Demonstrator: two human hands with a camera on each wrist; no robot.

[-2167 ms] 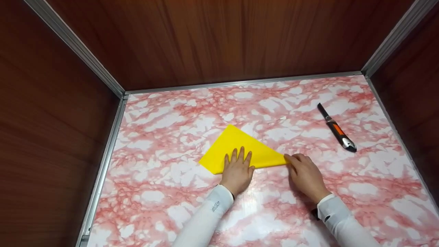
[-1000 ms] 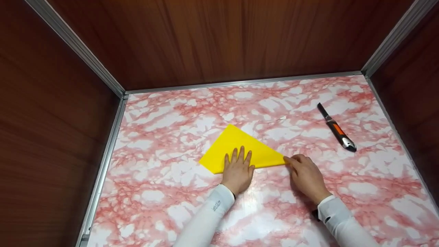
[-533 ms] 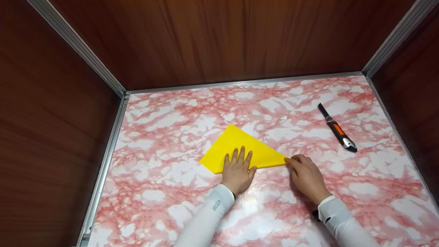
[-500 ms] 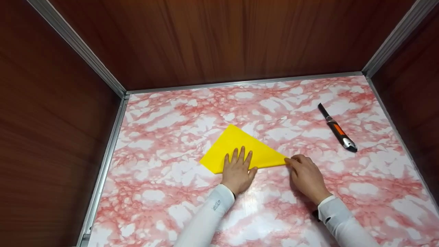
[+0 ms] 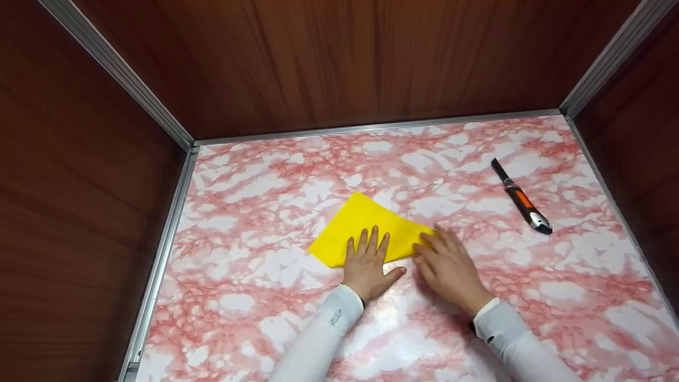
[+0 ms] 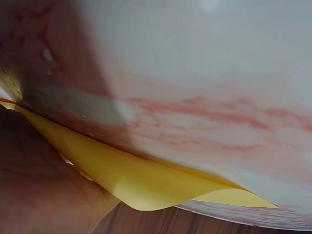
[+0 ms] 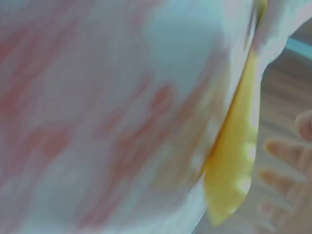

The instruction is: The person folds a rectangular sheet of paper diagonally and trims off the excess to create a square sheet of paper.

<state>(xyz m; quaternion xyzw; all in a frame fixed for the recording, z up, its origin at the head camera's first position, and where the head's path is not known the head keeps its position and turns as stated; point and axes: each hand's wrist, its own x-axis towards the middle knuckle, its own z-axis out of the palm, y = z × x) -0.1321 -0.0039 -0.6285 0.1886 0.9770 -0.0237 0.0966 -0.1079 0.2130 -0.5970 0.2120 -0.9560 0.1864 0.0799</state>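
The left hand (image 5: 367,271) lies flat, fingers spread, on a folded yellow sheet (image 5: 360,215) mid-table (image 5: 238,302); firm, even pressure there should stop it slipping. The sheet looks smooth and sharp-cornered, its right end bowed. There, the right hand (image 5: 452,270) has its fingers apart. Farther right lies a black knife (image 5: 522,200).

Left hand (image 5: 367,269) and right hand (image 5: 452,268), sitting side by side
left's lying palm-down, kinda splayed; right's slanting far left, spreading loosely
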